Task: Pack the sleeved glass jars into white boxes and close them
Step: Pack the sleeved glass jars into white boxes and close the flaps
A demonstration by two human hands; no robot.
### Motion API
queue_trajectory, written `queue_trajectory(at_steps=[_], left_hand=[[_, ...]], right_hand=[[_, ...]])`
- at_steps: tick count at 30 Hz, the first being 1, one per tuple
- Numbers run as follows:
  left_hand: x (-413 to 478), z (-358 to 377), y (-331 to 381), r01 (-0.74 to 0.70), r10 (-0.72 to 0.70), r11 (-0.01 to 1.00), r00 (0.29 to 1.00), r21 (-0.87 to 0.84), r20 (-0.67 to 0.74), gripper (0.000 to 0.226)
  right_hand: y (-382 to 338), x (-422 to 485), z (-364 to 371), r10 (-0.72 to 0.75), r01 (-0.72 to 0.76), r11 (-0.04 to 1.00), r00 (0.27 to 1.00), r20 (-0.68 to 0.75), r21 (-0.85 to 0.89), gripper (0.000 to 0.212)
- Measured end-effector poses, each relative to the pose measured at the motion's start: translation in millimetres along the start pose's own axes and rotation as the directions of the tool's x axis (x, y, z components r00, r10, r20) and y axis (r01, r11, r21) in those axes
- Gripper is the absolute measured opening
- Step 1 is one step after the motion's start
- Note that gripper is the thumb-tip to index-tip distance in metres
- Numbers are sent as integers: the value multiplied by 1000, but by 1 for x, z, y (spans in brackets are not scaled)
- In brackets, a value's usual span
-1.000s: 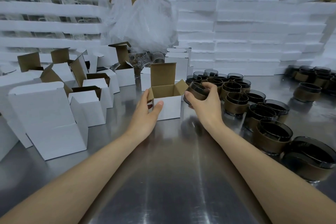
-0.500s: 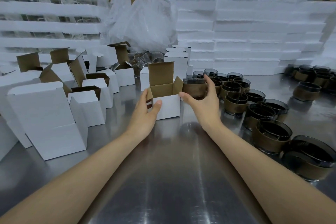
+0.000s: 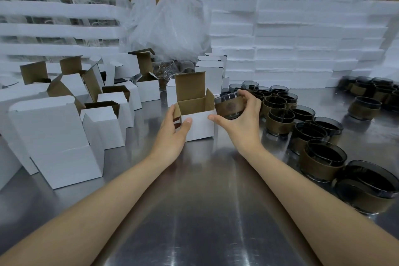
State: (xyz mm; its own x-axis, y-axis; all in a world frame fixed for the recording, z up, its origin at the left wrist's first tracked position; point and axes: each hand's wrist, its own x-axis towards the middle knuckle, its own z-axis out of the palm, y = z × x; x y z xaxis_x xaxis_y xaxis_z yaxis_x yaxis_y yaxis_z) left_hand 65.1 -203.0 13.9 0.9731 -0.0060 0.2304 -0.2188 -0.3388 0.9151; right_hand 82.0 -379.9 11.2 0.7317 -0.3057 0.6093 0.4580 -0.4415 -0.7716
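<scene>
Right hand (image 3: 241, 121) grips the sleeved jar (image 3: 230, 107) just beside the open white box (image 3: 197, 123), mid-bench; left hand (image 3: 174, 129) pinches its corner. Jar may snag the raised side flap and tip the box.

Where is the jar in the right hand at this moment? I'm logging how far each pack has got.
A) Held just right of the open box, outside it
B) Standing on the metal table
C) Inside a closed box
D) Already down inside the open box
A: the right hand holds the sleeved jar beside the open box's right flap, outside it, while the left hand steadies the box.
</scene>
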Motion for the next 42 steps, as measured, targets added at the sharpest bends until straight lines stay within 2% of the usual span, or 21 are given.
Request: queue_trajectory(at_steps=[4,9,16,18,22,25,29,36,40,42], left_hand=[[1,1,-1,-1,1,1000,1000,-14,-3,63],[2,1,-3,-16,16,1000,1000,9,-12,58],[8,2,-12,-16,16,1000,999,-9,-36,53],[9,2,-13,-12,11,1000,999,-20,-40,48],[10,2,-14,-16,15,999,999,-29,-44,25],[10,3,-14,-24,23,999,999,-38,-35,31],[11,3,-15,-32,29,998,999,-54,-41,31],[12,4,-16,-37,34,997,998,-64,-46,44],[12,4,-16,-33,30,997,999,-76,-42,35],[11,4,-15,-35,32,996,999,-78,-40,34]], right_hand=[[-1,0,0,51,-52,998,998,30,29,88],[1,3,0,248,-263,936,964,93,233,70],[5,4,1,324,-359,858,933,156,367,55],[2,5,2,376,-421,781,907,191,461,54],[-4,8,1,417,-487,531,863,286,693,47],[-7,9,-2,400,-523,349,833,381,778,27],[-10,8,-7,413,-580,137,771,486,803,36],[-13,7,-12,396,-628,74,732,555,775,52],[-14,8,-11,378,-631,52,730,569,774,52],[-16,8,-9,349,-602,45,757,552,797,48]])
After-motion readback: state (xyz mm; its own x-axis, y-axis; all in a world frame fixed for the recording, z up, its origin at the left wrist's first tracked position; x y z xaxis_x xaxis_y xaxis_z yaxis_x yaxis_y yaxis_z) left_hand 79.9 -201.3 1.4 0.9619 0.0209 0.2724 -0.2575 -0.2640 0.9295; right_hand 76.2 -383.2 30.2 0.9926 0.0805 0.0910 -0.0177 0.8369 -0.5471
